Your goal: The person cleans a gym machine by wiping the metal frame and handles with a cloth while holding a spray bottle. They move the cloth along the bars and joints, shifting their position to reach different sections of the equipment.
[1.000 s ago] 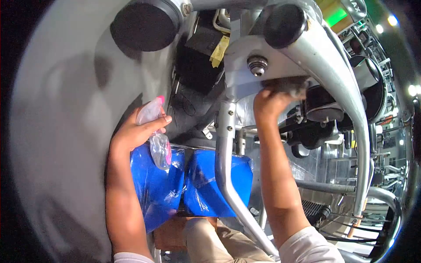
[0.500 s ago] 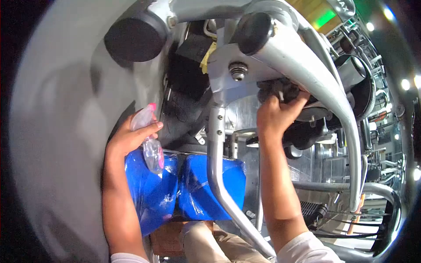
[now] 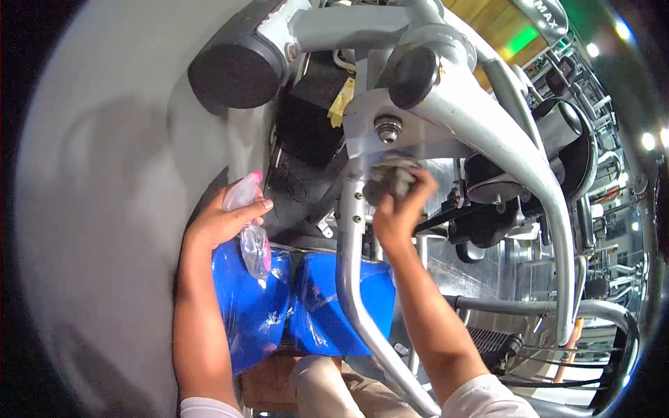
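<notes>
Cannot trace edges of dark grey crumpled cloth (image 3: 385,184), smeared in blurred right hand (image 3: 403,214); cannot tell contact with bent silver metal tube (image 3: 347,268) close by. Lose middle of clear plastic bottle with pink top (image 3: 255,254) behind left hand (image 3: 217,224). See right one of two blue plastic-wrapped pads (image 3: 317,299) only in part, behind same tube. Find beige-trousered legs (image 3: 322,386) and white sleeves (image 3: 488,400) cut off by bottom edge. Cannot make out marks on yellow strip (image 3: 341,103), too small.

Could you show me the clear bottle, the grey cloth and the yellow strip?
Clear bottle (image 3: 254,249): head view, on its lower body.
Grey cloth (image 3: 387,182): head view, on its blurred middle.
Yellow strip (image 3: 341,104): head view, near its middle.
</notes>
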### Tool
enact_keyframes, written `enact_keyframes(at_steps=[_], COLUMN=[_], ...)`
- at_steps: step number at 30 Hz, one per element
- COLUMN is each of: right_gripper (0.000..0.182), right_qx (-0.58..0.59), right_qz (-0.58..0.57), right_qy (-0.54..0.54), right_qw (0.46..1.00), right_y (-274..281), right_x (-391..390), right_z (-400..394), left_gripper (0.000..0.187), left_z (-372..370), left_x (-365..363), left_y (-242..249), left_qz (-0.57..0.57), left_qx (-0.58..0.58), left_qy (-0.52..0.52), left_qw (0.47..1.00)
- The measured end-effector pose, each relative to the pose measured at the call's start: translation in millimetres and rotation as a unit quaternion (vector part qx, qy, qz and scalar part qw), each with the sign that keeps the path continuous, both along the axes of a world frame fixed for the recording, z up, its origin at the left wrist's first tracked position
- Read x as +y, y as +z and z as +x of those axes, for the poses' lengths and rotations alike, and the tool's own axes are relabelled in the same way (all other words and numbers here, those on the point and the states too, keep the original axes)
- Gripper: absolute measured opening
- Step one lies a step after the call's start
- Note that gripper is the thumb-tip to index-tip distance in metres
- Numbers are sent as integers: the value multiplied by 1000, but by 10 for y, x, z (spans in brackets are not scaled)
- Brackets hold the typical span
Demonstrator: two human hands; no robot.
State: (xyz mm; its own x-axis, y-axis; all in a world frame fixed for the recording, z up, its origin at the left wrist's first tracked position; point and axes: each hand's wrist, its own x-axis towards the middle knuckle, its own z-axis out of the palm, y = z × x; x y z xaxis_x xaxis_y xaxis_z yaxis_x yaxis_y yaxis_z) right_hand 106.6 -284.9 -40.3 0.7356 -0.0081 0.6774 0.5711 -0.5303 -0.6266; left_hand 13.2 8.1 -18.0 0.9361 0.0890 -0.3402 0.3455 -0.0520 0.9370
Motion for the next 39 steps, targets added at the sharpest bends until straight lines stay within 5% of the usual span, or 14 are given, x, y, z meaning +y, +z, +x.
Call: enact_keyframes(at_steps=[2,5,7,10,15,16,18,24,27,30,32,34,37,39], right_gripper=[57,60,68,70,57,61,60,51,59,75,79,79,80,66], right_qx=[-113,-129,-135,-252,-8,38,146,0,-15,-21,36,121,202,135], right_qz=[24,166,-75,-11,-154,-290,-156,255,346,408,69,-137,-144,-44], right_qy=[-118,-54,-149,-87,31,21,130,-90,-84,-1,-94,-22,188,82], right_qw=[986,976,977,964,988,956,968,963,934,913,993,983,950,986], right_y=[452,851,674,436,-120,-329,-627,497,788,240,-393,-678,-932,-816], right_x=[52,360,420,544,310,304,164,125,280,391,381,384,242,198], right_z=[-238,-140,77,310,82,84,108,32,353,508,422,173,29,-57], left_gripper=[23,26,27,27,30,30,31,29,28,29,30,32,33,32], left_z=[6,33,21,34,27,62,13,33,36,27,28,38,26,29], left_x=[11,20,35,44,41,16,6,46,57,62,71,66,69,68], left_y=[-53,-26,-21,14,-48,-12,11,-87,-39,-60,-114,-128,-101,-74], left_qz=[2,0,3,5,-13,-17,-21,-6,-2,-5,-14,-13,-4,-3], left_qx=[2,-3,-1,-9,-16,-13,7,-11,-5,-7,-23,-21,-6,-3], left_qy=[7,-19,-25,-21,-30,-22,-2,-30,-34,-24,-24,-32,-31,-31], left_qw=[1000,1000,1000,1000,999,1000,1000,999,999,1000,999,999,999,1000])
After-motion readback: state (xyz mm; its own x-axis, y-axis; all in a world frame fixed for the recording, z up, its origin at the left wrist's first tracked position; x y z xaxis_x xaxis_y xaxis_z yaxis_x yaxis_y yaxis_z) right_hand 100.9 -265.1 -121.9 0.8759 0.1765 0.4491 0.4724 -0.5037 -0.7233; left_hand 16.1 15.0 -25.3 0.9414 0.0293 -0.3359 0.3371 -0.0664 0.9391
